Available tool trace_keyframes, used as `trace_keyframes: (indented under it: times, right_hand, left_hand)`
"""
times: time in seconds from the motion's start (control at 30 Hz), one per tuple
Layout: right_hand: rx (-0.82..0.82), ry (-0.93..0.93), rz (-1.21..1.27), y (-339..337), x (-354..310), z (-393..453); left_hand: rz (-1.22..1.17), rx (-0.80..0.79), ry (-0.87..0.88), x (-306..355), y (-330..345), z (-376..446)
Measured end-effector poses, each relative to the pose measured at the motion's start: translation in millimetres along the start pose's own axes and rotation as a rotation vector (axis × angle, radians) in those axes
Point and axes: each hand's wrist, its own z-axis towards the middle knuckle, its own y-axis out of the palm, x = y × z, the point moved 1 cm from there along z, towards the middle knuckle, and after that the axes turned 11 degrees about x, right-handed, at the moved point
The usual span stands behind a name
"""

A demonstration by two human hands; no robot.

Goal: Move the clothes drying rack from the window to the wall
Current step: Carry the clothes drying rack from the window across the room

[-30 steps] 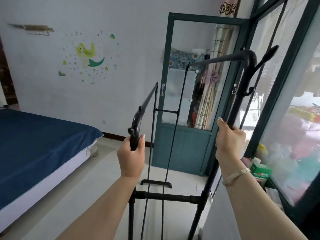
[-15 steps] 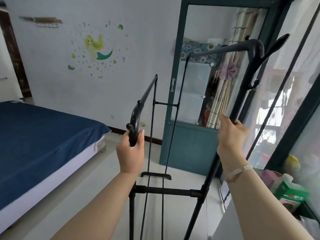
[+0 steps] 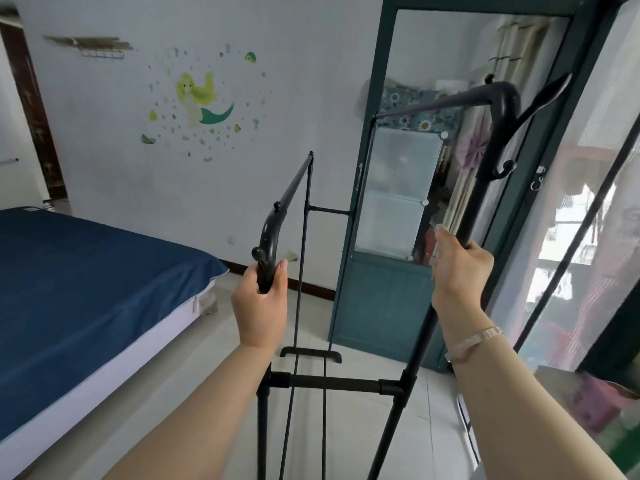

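Drying rack (image 3: 332,379) in both hands' curled fingers (image 3: 281,268)

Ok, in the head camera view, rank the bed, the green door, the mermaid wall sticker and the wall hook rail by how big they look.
Largest to smallest as they look:
1. Bed, though it sits nearest the camera, which inflates it
2. Green door
3. Mermaid wall sticker
4. Wall hook rail

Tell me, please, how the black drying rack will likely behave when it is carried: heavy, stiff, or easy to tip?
The drying rack is probably light: thin empty tubes. It likely flexes somewhat, since its long uprights have few crossbars. It may tip easily, being tall over narrow feet; the left hand and right hand steady it.
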Motion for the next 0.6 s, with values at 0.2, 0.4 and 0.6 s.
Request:
trace_keyframes:
  times: [0.2,0.4,0.6]
  right_hand:
    - [-0.016,0.013,0.013,36,19,18]
    - [-0.057,0.038,0.048,74,40,54]
    - [-0.128,0.052,0.106,113,64,98]
  left_hand:
    - [0.012,0.015,-0.002,-25,16,23]
    - [0.045,0.061,0.029,-49,46,45]
    - [0.094,0.092,-0.034,-78,89,63]
